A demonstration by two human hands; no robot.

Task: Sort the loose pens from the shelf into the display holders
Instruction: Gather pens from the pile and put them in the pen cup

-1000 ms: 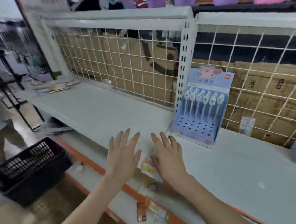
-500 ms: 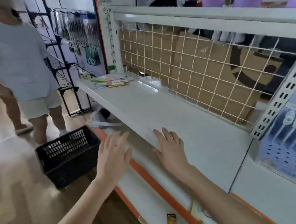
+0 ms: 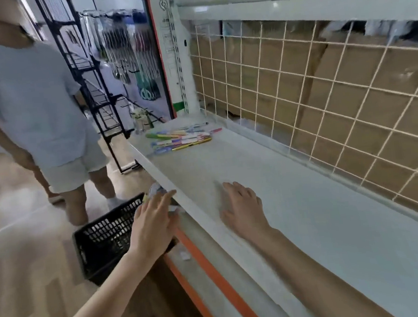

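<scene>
Loose pens (image 3: pixel 182 138) are lying heaped at the shelf's (image 3: pixel 312 214) far end, above centre frame, long axes running left-right. Right hand (image 3: pixel 244 210), fingers straight and holding nothing, is hovering nearer them; left hand (image 3: pixel 153 226), equally straight-fingered, is hanging off the shelf edge.

A black slotted plastic basket (image 3: pixel 103 241) sits on the wooden floor (image 3: pixel 15 269) near a bystander in pale shorts (image 3: pixel 30 110)

Loose colourful pens (image 3: pixel 182 138), flat pile, shelf's (image 3: pixel 297 200) far end
</scene>
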